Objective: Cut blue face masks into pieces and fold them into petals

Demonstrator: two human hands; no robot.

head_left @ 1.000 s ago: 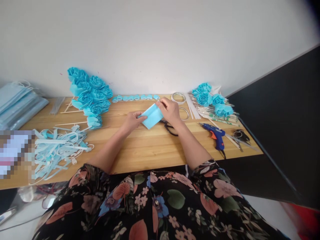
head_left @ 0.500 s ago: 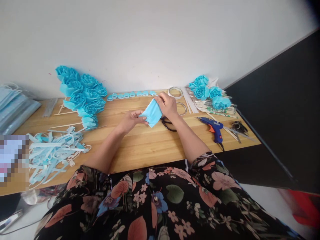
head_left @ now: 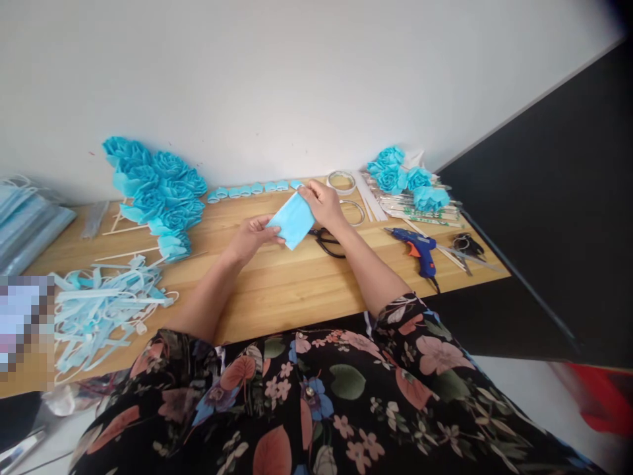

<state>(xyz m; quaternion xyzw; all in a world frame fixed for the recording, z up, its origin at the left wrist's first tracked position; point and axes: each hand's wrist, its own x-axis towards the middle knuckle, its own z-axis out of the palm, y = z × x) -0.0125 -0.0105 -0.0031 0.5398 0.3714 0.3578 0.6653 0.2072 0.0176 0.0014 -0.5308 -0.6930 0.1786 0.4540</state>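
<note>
A light blue piece of mask fabric [head_left: 293,221] is stretched between my hands above the table. My left hand [head_left: 256,236] pinches its lower left edge, thumb on top. At the upper right corner my right hand [head_left: 320,200] grips it between thumb and fingers. Black-handled scissors [head_left: 330,245] lie under my right wrist, partly hidden. Behind the fabric, a row of small folded blue pieces [head_left: 256,189] runs along the wall. Two rolls of tape, one white [head_left: 341,182] and one thinner [head_left: 353,212], lie just beyond my right hand.
Blue fabric flowers [head_left: 158,191] on sticks and a heap of cut mask strips [head_left: 106,307] lie left, near stacked masks [head_left: 30,221]. To the right are a blue glue gun [head_left: 418,251], more flowers [head_left: 410,178] on wrapped packs, and a black cord [head_left: 467,245].
The fabric piece has turned flatter toward me and looks smoother between my hands. Both hands keep their hold. The whole view has shifted slightly.
</note>
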